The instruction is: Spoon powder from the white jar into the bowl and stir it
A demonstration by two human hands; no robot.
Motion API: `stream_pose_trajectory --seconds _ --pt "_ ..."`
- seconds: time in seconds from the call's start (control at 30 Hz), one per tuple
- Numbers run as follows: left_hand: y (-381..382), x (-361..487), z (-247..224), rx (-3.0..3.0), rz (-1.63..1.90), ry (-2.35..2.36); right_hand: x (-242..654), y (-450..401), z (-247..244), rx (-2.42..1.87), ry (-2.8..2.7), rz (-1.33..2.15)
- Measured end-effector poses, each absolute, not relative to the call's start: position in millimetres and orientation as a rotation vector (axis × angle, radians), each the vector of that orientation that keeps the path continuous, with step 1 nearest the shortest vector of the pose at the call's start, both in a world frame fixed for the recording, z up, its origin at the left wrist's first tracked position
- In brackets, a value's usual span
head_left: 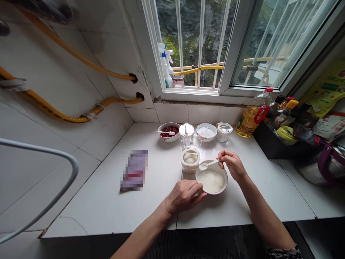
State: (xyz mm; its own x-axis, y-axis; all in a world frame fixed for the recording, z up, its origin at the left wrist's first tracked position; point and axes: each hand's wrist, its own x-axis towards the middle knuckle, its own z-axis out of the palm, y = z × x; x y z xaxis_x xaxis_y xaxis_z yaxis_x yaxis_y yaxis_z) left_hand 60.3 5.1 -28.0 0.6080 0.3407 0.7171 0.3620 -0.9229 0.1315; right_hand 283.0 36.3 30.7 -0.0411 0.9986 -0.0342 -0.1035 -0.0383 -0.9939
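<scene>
My left hand [185, 195] grips the near left rim of a white bowl [212, 181] holding pale powder. Pinched in my right hand [231, 163] is the handle of a small white spoon [204, 166], its scoop over the bowl's far left part. An open white container [190, 160] with pale contents stands just left of the bowl, its clear lid [192, 141] tipped up at the back. Behind are a bowl of dark red grains [168, 130] with a white spoon on it, a closed white container [186, 128], a bowl of white powder [206, 132] and a clear-lidded jar [224, 131].
An oil bottle [247, 120] and a black box [265, 142] of bottles stand at the right, near a metal kettle [315, 165]. A blurred purple packet [134, 171] lies at the left. The counter [107, 208] ends at a near edge.
</scene>
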Motion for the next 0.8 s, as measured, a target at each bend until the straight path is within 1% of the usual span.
stream_pose_trajectory --seconds 0.13,0.23,0.3,0.43,0.5,0.6,0.8 --pt "5 60 -29 -2.789 -1.229 -0.622 276 34 28 -1.08 -1.21 1.27" --pt "5 61 -30 -2.78 -1.227 -0.636 270 30 24 -1.047 -1.353 1.103" --pt "5 61 -30 -2.778 -1.23 -0.635 268 28 22 -1.055 -1.552 0.877" --pt "5 61 -30 -2.781 -1.23 -0.627 267 27 18 -0.963 -2.058 0.298" --pt "5 60 -30 -2.786 -1.227 -0.629 267 28 18 -0.904 -2.14 0.155" --pt "6 60 -30 -2.792 -1.227 -0.628 268 26 20 -0.872 -2.048 0.16" --pt "6 60 -29 -2.789 -1.244 -0.62 279 20 29 -1.012 -1.781 0.435"
